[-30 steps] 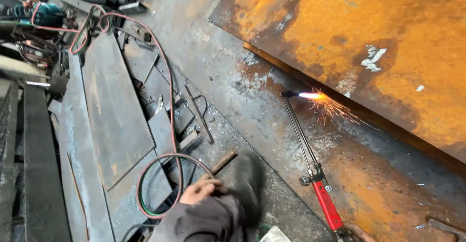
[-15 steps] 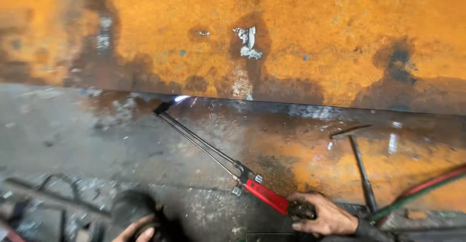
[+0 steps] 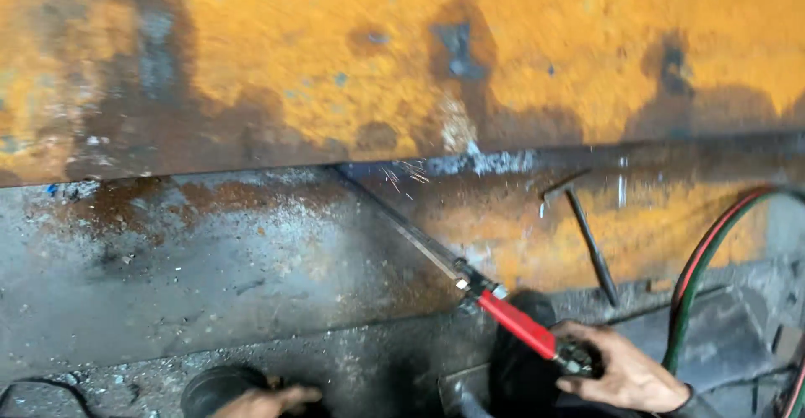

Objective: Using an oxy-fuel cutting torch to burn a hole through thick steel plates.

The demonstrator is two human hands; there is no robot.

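1. Right hand (image 3: 625, 368) clamped on a red-handled cutting torch (image 3: 516, 324); its tip sparks ahead at the rusty steel plate's (image 3: 402, 57) edge.
2. Left hand (image 3: 264, 401) rests apart, low on the gritty grey floor (image 3: 168, 275); its grip cannot be told.
3. Red-green hoses (image 3: 700, 267) curve right of the right hand.

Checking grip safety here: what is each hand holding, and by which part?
The right hand grips the long red-handled cutting torch at its rear handle end. The left hand rests on a dark shoe.

Right hand (image 3: 625, 372), low at right, fingers curled shut in a grip; left hand (image 3: 267, 401) at bottom edge, fingers extended.
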